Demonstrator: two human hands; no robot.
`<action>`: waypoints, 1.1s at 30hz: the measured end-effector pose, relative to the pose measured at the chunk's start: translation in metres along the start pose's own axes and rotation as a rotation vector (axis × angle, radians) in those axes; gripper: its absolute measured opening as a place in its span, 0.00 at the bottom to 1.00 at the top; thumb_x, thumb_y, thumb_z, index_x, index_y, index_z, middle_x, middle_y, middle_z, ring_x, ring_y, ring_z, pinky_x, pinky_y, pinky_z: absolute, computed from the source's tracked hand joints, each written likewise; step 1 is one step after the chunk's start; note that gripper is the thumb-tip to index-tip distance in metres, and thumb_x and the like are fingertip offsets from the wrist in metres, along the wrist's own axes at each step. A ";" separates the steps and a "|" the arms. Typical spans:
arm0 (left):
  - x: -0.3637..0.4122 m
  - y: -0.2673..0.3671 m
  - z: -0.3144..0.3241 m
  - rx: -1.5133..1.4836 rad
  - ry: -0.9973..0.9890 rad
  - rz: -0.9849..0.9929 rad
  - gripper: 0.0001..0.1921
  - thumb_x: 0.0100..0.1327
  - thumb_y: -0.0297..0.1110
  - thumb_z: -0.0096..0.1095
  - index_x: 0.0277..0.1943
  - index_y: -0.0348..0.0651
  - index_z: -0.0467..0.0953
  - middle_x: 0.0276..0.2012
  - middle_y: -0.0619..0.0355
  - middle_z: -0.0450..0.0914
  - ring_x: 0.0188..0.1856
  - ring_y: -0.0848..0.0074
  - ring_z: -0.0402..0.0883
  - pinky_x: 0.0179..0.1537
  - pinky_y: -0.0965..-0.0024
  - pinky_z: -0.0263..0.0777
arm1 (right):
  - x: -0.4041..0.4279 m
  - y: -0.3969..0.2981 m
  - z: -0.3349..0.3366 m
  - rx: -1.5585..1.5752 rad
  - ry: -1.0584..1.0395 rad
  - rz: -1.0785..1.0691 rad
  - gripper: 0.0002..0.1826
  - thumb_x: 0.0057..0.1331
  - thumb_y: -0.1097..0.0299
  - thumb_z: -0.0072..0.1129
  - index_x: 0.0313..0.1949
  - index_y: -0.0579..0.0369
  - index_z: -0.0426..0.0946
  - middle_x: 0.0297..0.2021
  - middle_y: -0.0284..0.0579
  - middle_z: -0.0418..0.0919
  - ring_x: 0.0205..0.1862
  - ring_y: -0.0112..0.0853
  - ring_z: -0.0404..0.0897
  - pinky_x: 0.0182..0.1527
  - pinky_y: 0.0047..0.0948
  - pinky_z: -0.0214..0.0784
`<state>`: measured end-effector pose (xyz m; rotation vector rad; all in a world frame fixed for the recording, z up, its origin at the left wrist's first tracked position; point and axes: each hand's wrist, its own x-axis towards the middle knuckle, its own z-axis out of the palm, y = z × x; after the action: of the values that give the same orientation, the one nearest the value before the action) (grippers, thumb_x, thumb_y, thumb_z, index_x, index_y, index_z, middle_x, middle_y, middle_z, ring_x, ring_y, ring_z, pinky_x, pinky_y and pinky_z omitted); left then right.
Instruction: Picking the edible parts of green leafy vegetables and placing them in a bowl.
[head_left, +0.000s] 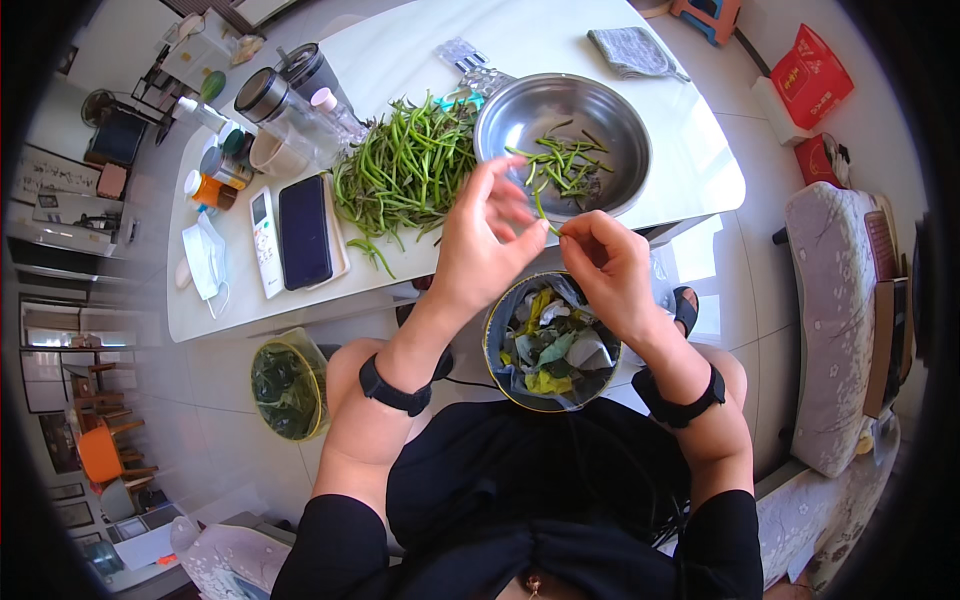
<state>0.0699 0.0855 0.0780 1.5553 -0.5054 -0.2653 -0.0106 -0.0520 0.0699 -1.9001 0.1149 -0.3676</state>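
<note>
My right hand (609, 259) pinches one end of a thin green vegetable stem (539, 204) between thumb and fingertips. Beside that stem is my left hand (487, 240), its fingers blurred and spread; its thumb tip lies close to the stem, and whether they touch is unclear. Just beyond both hands, a stainless steel bowl (501, 112) stands on the table, with short pieces of green stem (566, 166) in it. A large heap of long green stems with dark leafy bits (412, 165) lies left of the bowl.
Below my hands stands a lined waste bin (555, 345) holding scraps; another bin (289, 390) is at left. On the white table (540, 37) are a smartphone (305, 232), a remote control (265, 240), a face mask (204, 255), bottles (271, 105) and a folded grey cloth (632, 52).
</note>
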 end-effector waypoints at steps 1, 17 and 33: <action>0.001 0.007 -0.001 -0.003 -0.004 -0.001 0.17 0.52 0.26 0.65 0.47 0.42 0.73 0.38 0.62 0.75 0.38 0.80 0.74 0.36 0.78 0.65 | 0.001 0.001 -0.002 -0.003 0.003 0.002 0.03 0.57 0.78 0.56 0.32 0.63 0.72 0.23 0.39 0.74 0.22 0.20 0.72 0.24 0.20 0.63; -0.014 0.007 -0.006 0.850 -0.201 0.685 0.08 0.46 0.24 0.65 0.30 0.45 0.74 0.28 0.62 0.71 0.33 0.70 0.71 0.37 0.68 0.57 | -0.012 -0.003 0.003 -0.258 0.067 -0.362 0.07 0.46 0.84 0.56 0.24 0.60 0.69 0.18 0.44 0.69 0.17 0.34 0.70 0.20 0.28 0.61; -0.032 0.000 0.017 0.640 0.031 0.570 0.05 0.52 0.21 0.61 0.31 0.38 0.72 0.27 0.56 0.72 0.29 0.69 0.72 0.31 0.70 0.62 | -0.019 -0.002 0.013 0.422 0.160 -0.012 0.02 0.59 0.80 0.52 0.28 0.62 0.69 0.18 0.28 0.67 0.20 0.12 0.61 0.21 0.13 0.53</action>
<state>0.0336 0.0856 0.0724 1.9367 -1.0499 0.3975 -0.0250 -0.0346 0.0642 -1.4546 0.1219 -0.5092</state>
